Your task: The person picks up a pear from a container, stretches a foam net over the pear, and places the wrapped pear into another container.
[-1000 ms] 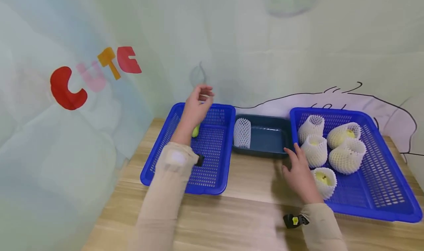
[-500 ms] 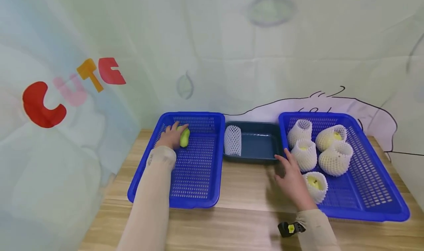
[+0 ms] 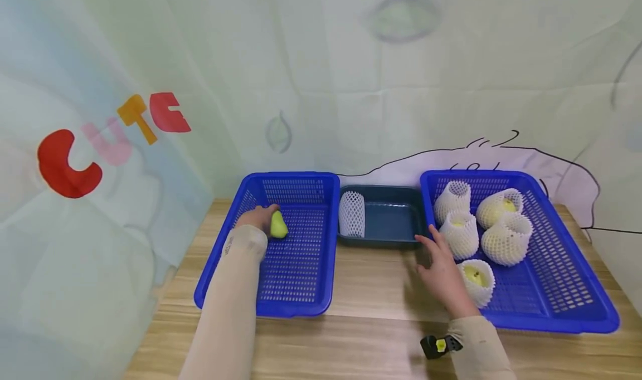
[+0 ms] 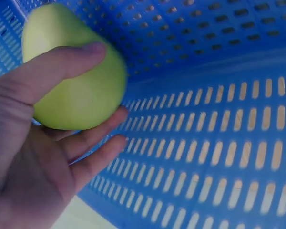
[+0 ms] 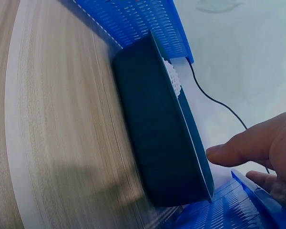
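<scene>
In the blue basket (image 3: 301, 274) on the left, my left hand (image 3: 254, 218) grips a yellow-green pear (image 3: 278, 225). The left wrist view shows its thumb laid across the pear (image 4: 83, 98) and fingers curled beneath it. My right hand (image 3: 443, 277) is at the gap between the dark green tray (image 3: 393, 221) and the right basket. Its fingers are spread and hold nothing; the thumb (image 5: 229, 151) lies near the tray's rim in the right wrist view. An unfilled white foam net sleeve (image 3: 352, 214) lies at the left end of the tray.
The right blue basket (image 3: 534, 299) holds several pears in foam nets (image 3: 460, 236), grouped towards its left side. All containers stand in a row on a wooden table (image 3: 371, 291), with a printed cloth (image 3: 341, 101) hanging behind them.
My left hand has come down from above the left basket and taken hold of the pear, which has shifted slightly nearer. The right hand has stayed about where it was. The head view has shifted.
</scene>
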The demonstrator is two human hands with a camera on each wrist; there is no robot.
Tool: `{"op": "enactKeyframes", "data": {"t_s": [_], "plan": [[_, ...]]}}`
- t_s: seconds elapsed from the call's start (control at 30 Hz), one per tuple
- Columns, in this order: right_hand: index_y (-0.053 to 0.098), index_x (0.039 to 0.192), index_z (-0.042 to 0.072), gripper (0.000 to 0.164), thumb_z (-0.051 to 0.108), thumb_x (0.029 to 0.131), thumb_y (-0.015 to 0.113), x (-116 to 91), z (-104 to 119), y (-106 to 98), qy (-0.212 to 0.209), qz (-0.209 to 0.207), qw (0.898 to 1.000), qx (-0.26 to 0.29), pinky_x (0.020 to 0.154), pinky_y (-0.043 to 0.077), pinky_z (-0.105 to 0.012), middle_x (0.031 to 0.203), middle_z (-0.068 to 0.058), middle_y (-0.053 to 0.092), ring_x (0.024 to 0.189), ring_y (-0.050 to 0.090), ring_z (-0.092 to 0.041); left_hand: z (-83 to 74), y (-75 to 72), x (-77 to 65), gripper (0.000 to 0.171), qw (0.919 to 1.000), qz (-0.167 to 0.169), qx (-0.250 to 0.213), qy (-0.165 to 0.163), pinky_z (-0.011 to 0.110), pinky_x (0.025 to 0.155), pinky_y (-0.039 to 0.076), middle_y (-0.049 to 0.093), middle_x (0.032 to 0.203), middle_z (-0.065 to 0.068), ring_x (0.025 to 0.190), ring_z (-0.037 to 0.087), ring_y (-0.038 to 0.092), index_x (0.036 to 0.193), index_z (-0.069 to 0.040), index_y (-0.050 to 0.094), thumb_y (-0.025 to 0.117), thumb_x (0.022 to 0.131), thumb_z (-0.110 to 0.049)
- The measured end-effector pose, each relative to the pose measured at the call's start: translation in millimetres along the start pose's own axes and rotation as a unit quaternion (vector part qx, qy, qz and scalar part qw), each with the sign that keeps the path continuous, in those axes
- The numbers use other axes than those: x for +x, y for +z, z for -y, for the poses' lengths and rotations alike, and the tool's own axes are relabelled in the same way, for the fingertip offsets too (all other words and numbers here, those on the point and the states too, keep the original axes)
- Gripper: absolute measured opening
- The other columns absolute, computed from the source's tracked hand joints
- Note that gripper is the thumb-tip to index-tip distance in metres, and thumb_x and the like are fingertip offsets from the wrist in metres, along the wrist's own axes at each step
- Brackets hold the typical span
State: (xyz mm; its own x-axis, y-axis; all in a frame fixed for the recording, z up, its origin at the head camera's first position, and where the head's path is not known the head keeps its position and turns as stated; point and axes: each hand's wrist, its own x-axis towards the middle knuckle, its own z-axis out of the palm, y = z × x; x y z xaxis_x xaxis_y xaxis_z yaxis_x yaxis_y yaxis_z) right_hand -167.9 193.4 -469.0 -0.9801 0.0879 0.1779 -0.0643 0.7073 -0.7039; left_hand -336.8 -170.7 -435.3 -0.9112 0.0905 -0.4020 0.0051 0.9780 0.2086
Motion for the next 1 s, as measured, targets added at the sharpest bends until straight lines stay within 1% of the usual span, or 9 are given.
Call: {"op": "enactKeyframes", "data": {"t_s": [0.1, 0.17, 0.27, 0.33, 0.47, 0.57, 0.63, 0.73, 1.0], "plan": [[0.051, 0.126, -0.003, 0.058, -0.012, 0.071, 0.066, 0, 1, 1, 0.002, 0.005, 1.0, 0.006, 0.1, 0.029, -0.056, 0.146, -0.024, 0.022, 0.132, 0.019, -0.043, -2.7, 0.1, -3.3, 0.074, 0.9999, -0.001, 0.01, 0.002, 0.053, 0.099, 0.033, 0.044, 0.135, 0.021, 0.12, 0.039, 0.043, 0.143, -0.021, 0.034, 0.064, 0.08, 0.002], [0.051, 0.126, -0.003, 0.058, -0.012, 0.071, 0.066, -1, 1, 1, 0.006, 0.007, 1.0, 0.008, 0.101, 0.028, -0.056, 0.147, -0.023, 0.021, 0.132, 0.019, -0.043, -3.7, -0.9, -1.9, 0.076, 0.9997, 0.007, 0.021, 0.008, 0.053, 0.097, 0.036, 0.045, 0.133, 0.02, 0.117, 0.037, 0.045, 0.142, -0.018, 0.036, 0.069, 0.076, -0.001], [0.05, 0.126, -0.003, 0.058, -0.011, 0.071, 0.066, -1, 2, 1, 0.01, 0.009, 1.0, 0.009, 0.101, 0.028, -0.056, 0.147, -0.023, 0.021, 0.133, 0.019, -0.043, -3.5, -4.1, 4.3, 0.083, 0.9981, 0.012, 0.05, 0.035, 0.053, 0.093, 0.038, 0.045, 0.131, 0.021, 0.115, 0.038, 0.046, 0.141, -0.012, 0.035, 0.076, 0.069, -0.006], [0.05, 0.126, -0.004, 0.057, -0.011, 0.072, 0.065, -1, 1, 1, 0.012, 0.009, 1.0, 0.009, 0.101, 0.028, -0.055, 0.147, -0.023, 0.021, 0.133, 0.019, -0.043, -3.3, -6.5, 8.5, 0.084, 0.9978, 0.014, 0.042, 0.049, 0.055, 0.092, 0.039, 0.04, 0.131, 0.023, 0.116, 0.038, 0.044, 0.14, -0.008, 0.035, 0.078, 0.068, -0.013], [0.05, 0.126, -0.005, 0.056, -0.011, 0.072, 0.065, 0, 1, -1, 0.013, 0.008, 1.0, 0.009, 0.101, 0.028, -0.055, 0.147, -0.022, 0.021, 0.133, 0.02, -0.042, -9.5, -11.1, 15.4, 0.081, 0.993, -0.012, -0.025, 0.115, 0.05, 0.09, 0.04, 0.036, 0.126, 0.023, 0.111, 0.037, 0.041, 0.133, 0.0, 0.04, 0.079, 0.067, -0.026], [0.05, 0.126, -0.006, 0.056, -0.011, 0.072, 0.065, 0, 1, -3, 0.011, 0.005, 1.0, 0.012, 0.102, 0.027, -0.055, 0.147, -0.022, 0.021, 0.132, 0.02, -0.043, -24.2, -14.9, 12.5, 0.078, 0.9768, -0.026, -0.108, 0.183, 0.046, 0.09, 0.04, 0.037, 0.121, 0.021, 0.106, 0.033, 0.041, 0.129, 0.005, 0.043, 0.078, 0.067, -0.027], [0.05, 0.125, -0.007, 0.056, -0.011, 0.072, 0.065, 0, 1, -4, 0.008, 0.003, 1.0, 0.013, 0.102, 0.027, -0.054, 0.147, -0.023, 0.022, 0.132, 0.02, -0.043, -37.1, -17.9, 6.3, 0.078, 0.9646, -0.027, -0.158, 0.21, 0.044, 0.09, 0.04, 0.037, 0.123, 0.02, 0.105, 0.032, 0.043, 0.131, 0.004, 0.041, 0.078, 0.069, -0.026], [0.049, 0.126, -0.008, 0.055, -0.011, 0.073, 0.064, 0, 1, -4, 0.008, 0.006, 1.0, 0.014, 0.102, 0.027, -0.055, 0.147, -0.023, 0.021, 0.132, 0.02, -0.043, -55.9, -21.3, -5.8, 0.082, 0.9534, -0.029, -0.199, 0.225, 0.044, 0.092, 0.039, 0.037, 0.128, 0.019, 0.108, 0.03, 0.043, 0.137, 0.001, 0.035, 0.077, 0.072, -0.025], [0.045, 0.128, -0.01, 0.057, -0.009, 0.074, 0.064, 1, 1, -5, 0.018, 0.016, 0.999, 0.024, 0.104, 0.025, -0.053, 0.148, -0.023, 0.02, 0.133, 0.018, -0.042, -86.6, -22.1, -38.5, 0.077, 0.9404, -0.072, -0.258, 0.21, 0.043, 0.09, 0.042, 0.045, 0.128, 0.017, 0.109, 0.03, 0.047, 0.137, -0.008, 0.034, 0.075, 0.076, -0.028]]}}
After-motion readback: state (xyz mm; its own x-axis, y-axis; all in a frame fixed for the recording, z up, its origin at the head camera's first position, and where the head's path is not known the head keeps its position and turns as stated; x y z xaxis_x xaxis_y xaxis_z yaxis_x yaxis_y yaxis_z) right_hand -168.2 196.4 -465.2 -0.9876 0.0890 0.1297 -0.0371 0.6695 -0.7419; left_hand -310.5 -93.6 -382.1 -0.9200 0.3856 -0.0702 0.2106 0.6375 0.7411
